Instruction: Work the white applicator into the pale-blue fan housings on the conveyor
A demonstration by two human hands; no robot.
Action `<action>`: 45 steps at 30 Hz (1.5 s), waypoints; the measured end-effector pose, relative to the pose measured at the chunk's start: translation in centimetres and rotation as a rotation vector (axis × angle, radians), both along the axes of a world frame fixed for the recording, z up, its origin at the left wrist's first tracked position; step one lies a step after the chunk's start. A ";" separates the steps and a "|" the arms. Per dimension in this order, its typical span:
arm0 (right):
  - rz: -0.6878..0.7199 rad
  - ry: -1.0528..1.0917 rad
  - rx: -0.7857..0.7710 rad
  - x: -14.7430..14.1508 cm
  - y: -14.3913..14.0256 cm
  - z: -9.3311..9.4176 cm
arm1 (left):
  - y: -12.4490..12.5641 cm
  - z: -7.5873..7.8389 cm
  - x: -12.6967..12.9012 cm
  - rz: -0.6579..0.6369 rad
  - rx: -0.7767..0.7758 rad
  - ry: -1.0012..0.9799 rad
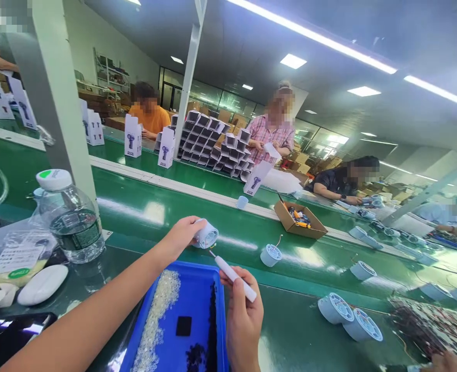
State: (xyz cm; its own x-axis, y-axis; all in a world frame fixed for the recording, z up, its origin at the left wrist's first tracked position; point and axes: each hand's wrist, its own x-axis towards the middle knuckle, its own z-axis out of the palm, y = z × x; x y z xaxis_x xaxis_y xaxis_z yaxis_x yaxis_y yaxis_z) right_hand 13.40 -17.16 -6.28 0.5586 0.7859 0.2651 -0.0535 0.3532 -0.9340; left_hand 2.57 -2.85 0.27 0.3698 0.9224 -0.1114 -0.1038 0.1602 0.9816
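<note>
My left hand [185, 232] grips a light-blue round fan housing [207, 236] over the green belt, its spoked face turned toward my right side. My right hand [244, 305] is closed around a white pen-shaped screwdriver [234, 276]. The screwdriver's thin metal tip points up at the housing, close to a short wire; whether it touches cannot be made out. Below both hands lies a blue tray [223, 330] with clear small rings [162, 297] along its left side, a black square [184, 326] in the middle and tiny dark parts [212, 325] at the right.
More housings [271, 255] with wires stand along the green belt [228, 248]. A cardboard box [300, 221] of small parts sits behind. Left are a water bottle [73, 222] and a white case [43, 284]. Wired boards [438, 330] are piled right, beside another person's hand [445, 360]. Co-workers sit across.
</note>
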 end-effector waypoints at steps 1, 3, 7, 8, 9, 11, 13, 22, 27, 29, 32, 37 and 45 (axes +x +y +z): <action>0.006 0.021 -0.010 0.1 0.1 0.0 | -0.1 -0.1 0.1 0.016 0.039 0.043; 0.016 0.050 -0.018 0.2 0.2 -0.1 | -0.1 -0.2 0.3 0.051 0.134 0.122; 0.034 0.070 -0.026 0.2 0.4 -0.1 | -0.3 -0.4 0.4 0.017 0.225 0.192; 0.040 0.069 -0.029 0.2 0.4 -0.1 | -0.4 -0.4 0.4 -0.003 0.220 0.192; 0.044 0.067 -0.032 0.2 0.4 0.0 | -0.5 -0.3 0.4 -0.021 0.212 0.188; 0.049 0.062 -0.036 0.2 0.4 0.0 | -0.6 -0.3 0.5 -0.046 0.197 0.175; 0.049 0.061 -0.037 0.2 0.3 0.0 | -0.7 -0.3 0.5 -0.057 0.190 0.171; 0.056 0.075 -0.019 0.1 0.4 0.0 | -0.8 -0.1 0.5 -0.065 0.172 0.160; 0.044 0.045 -0.060 0.0 0.3 0.0 | -1.7 0.3 0.9 -0.114 0.112 0.182; -0.010 -0.020 -0.126 -0.1 0.3 0.0 | -2.1 0.6 1.0 -0.042 0.147 0.197; -0.024 -0.177 -0.241 -0.3 0.3 0.3 | -2.8 0.9 1.2 0.126 0.184 0.142; 0.231 -0.416 -0.305 -1.6 0.3 0.6 | -3.4 0.7 1.8 0.295 0.208 -0.048; 0.138 -0.395 -0.217 -2.7 -0.2 -0.6 | -4.3 0.0 2.5 0.346 -0.012 -0.283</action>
State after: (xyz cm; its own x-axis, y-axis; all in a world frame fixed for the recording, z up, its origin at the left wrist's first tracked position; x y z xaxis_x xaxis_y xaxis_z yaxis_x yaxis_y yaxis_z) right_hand 10.70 -17.32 -6.90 0.3343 0.9067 0.2573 0.2878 0.1618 -0.9439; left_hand 5.08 -7.16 0.23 0.0571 0.9965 -0.0615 -0.4179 0.0798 0.9050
